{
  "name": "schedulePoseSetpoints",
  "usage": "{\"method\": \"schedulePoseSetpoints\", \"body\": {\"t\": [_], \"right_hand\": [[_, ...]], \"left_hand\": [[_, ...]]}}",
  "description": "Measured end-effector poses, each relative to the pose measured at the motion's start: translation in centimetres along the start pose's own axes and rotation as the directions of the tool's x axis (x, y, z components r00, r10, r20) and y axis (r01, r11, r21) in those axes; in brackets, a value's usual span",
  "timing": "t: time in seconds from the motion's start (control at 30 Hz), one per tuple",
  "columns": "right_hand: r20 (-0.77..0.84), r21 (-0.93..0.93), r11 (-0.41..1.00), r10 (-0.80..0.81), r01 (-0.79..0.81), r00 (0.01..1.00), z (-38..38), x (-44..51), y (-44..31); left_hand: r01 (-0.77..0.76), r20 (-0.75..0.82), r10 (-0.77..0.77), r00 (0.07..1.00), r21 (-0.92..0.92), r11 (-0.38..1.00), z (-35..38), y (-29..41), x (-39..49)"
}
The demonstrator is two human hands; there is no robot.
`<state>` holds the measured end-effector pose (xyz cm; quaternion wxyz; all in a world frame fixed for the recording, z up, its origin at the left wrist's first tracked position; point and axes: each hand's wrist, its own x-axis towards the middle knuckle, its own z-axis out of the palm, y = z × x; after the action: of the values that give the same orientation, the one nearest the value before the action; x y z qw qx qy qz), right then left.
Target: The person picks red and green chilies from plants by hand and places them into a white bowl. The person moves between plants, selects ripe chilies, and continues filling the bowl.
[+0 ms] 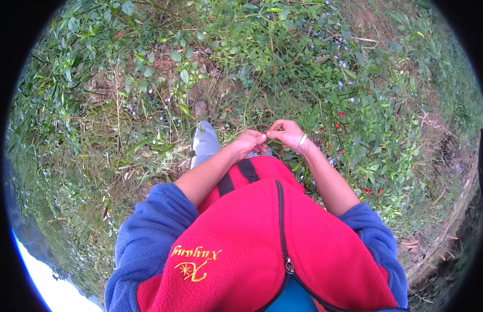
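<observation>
Both hands meet in front of my waist, over low green plants. My left hand has its thumb and fingertips pinched together at the fingertips of my right hand, which wears a silver bangle at the wrist. A small red chili pepper shows at the fingers of my right hand. Thin green stems lie about the fingertips; whether my left hand grips one is too small to tell. Red peppers hang among the leaves to the right of my hands, and a green pepper hangs to the left.
Pepper plants with weeds and small pale flowers surround me. My shoe and grey trouser leg show among dry grass. A strap with a buckle lies across my red jacket. An earthen edge curves at the far right.
</observation>
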<state>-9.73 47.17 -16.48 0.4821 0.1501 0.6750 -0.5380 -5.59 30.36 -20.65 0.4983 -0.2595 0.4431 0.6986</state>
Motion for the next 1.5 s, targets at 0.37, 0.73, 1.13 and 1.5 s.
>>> {"method": "schedulePoseSetpoints", "body": {"t": [0.37,0.73,1.13,1.5], "right_hand": [[0.065,-0.628,0.567,-0.645,0.533,0.762,3.3,-4.0,-0.5],[0.002,-0.18,0.81,-0.567,0.558,0.824,4.6,-7.1,-2.4],[-0.076,0.266,0.941,-0.196,0.209,0.978,3.3,-6.1,-5.5],[0.096,0.23,0.967,-0.132,0.107,0.987,5.3,-5.5,-8.0]], "left_hand": [[-0.049,-0.217,0.035,0.976,-0.063,0.997,2.0,1.4,-0.8],[-0.104,-0.313,0.168,0.935,0.209,0.972,1.5,1.2,-0.2],[-0.418,0.0,0.549,0.836,0.648,0.637,2.0,4.2,-9.0],[-0.465,-0.004,0.697,0.717,0.743,0.482,2.3,4.0,-11.5]]}}
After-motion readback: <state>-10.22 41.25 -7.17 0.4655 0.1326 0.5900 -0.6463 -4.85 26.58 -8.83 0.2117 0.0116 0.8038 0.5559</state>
